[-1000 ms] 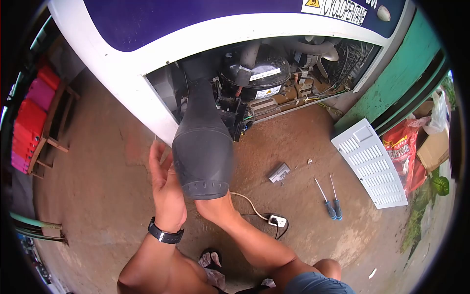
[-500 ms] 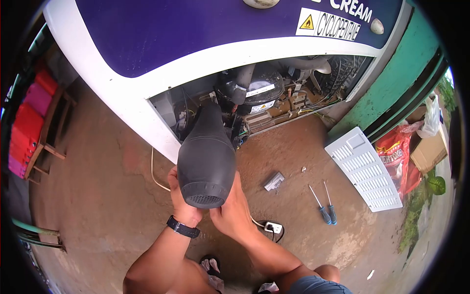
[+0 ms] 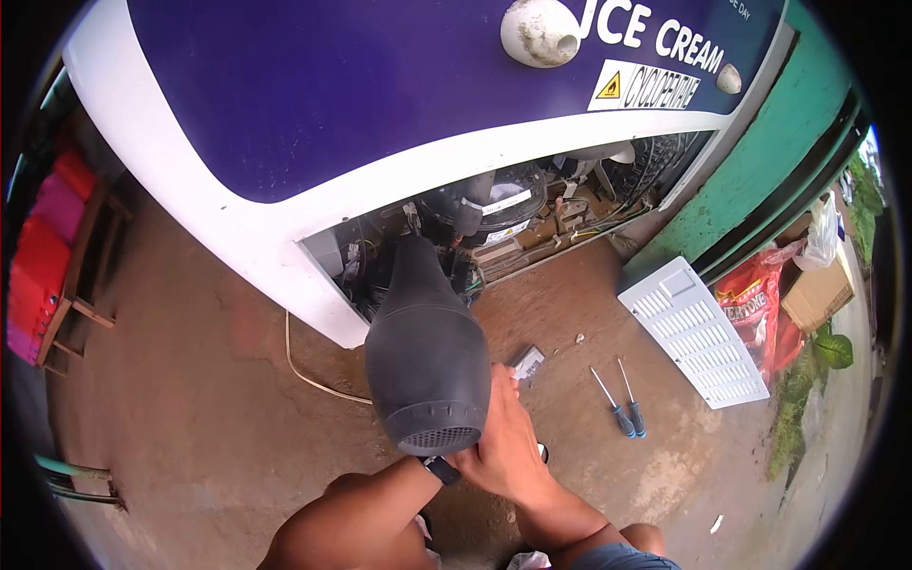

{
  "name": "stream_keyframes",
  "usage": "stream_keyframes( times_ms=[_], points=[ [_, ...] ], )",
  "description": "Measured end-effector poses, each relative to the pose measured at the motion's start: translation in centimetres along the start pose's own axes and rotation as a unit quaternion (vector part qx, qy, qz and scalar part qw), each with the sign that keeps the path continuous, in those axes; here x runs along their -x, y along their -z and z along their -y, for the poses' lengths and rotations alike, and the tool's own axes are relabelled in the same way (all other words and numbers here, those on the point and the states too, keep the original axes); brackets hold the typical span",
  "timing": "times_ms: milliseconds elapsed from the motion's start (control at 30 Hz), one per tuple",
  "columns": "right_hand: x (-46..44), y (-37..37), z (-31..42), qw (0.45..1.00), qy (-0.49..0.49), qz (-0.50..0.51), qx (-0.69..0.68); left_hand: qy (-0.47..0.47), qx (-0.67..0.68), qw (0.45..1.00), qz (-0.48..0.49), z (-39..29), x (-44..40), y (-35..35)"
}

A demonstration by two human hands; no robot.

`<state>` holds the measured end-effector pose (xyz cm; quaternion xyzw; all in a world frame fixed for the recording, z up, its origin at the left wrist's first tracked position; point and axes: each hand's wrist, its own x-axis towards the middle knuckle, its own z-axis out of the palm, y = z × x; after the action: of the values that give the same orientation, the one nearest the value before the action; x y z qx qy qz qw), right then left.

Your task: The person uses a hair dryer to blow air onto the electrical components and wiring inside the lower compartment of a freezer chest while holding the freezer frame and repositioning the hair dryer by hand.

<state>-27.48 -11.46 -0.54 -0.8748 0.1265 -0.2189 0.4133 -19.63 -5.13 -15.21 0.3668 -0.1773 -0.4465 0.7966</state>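
A black hair dryer (image 3: pixel 427 356) is held low, its nozzle pointing into the open machine compartment (image 3: pixel 560 214) of an ice cream freezer (image 3: pixel 313 104). My right hand (image 3: pixel 508 437) is closed at the dryer's right side, where its handle is hidden beneath the body. My left forearm, with a black wristwatch (image 3: pixel 442 469), reaches in below the dryer's rear grille. The body of the dryer and my right hand cover the left hand's fingers. Inside the compartment, a black compressor (image 3: pixel 518 195) with white labels sits among pipes and wires.
Two screwdrivers (image 3: pixel 624 408) lie on the floor at right, near a white vented panel (image 3: pixel 698 332). A small grey box (image 3: pixel 525 363) lies beside my right hand. A pale cable (image 3: pixel 313 380) runs along the floor at left. A red bag (image 3: pixel 750 304) and cardboard (image 3: pixel 819 290) stand at far right.
The dryer has moved slightly right and down in view, partly as the camera tilts up. My left hand has gone from its left side to underneath, out of sight.
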Motion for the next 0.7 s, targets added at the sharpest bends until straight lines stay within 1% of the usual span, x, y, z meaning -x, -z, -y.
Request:
stream_keyframes(
  times_ms=[33, 67, 100, 133, 200, 267, 367, 433, 500, 567, 667, 700],
  points=[
    [0.0, 0.0, 0.0, 1.0, -0.004, -0.002, 0.016, 0.109, 0.107, 0.988, 0.029, 0.1, -0.9, -0.6],
    [-0.1, -0.1, 0.0, 1.0, -0.007, -0.005, 0.02, 0.164, 0.161, 0.972, 0.048, 0.5, -1.5, -0.8],
    [-0.2, -0.2, 0.0, 0.999, 0.012, -0.034, 0.031, 0.221, 0.211, 0.95, 0.062, 0.8, -2.1, -1.0],
    [-0.3, -0.3, 0.0, 0.997, 0.03, -0.063, 0.041, 0.216, 0.246, 0.94, 0.1, 1.9, -2.7, -0.6],
    [-0.4, -0.4, -0.2, 0.996, 0.031, -0.069, 0.041, 0.206, 0.314, 0.91, 0.175, 2.8, -3.5, 0.0],
    [-0.3, -0.2, -0.5, 0.996, 0.031, -0.074, 0.043, 0.223, 0.298, 0.909, 0.185, 2.6, -3.9, 0.5],
    [0.5, -0.2, -1.1, 0.998, 0.013, -0.05, 0.045, 0.258, 0.246, 0.912, 0.201, 0.6, -4.5, 0.5],
    [0.9, -0.9, -2.2, 0.997, 0.047, -0.047, 0.042, 0.279, 0.223, 0.913, 0.198, 0.6, -4.5, 1.1],
    [1.2, -1.6, -2.7, 0.998, 0.03, -0.055, 0.027, 0.237, 0.328, 0.871, 0.276, 1.4, -4.5, 1.9],
    [1.2, -1.9, -2.7, 0.998, 0.016, -0.065, 0.009, 0.236, 0.313, 0.882, 0.261, 3.4, -4.5, 2.9],
    [1.0, -1.9, -2.1, 0.997, 0.01, -0.07, -0.029, 0.238, 0.284, 0.899, 0.234, 2.4, -3.8, 3.3],
    [0.8, -2.3, -2.1, 0.995, 0.037, -0.09, -0.027, 0.241, 0.274, 0.905, 0.221, 1.2, -3.7, 2.8]
  ],
)
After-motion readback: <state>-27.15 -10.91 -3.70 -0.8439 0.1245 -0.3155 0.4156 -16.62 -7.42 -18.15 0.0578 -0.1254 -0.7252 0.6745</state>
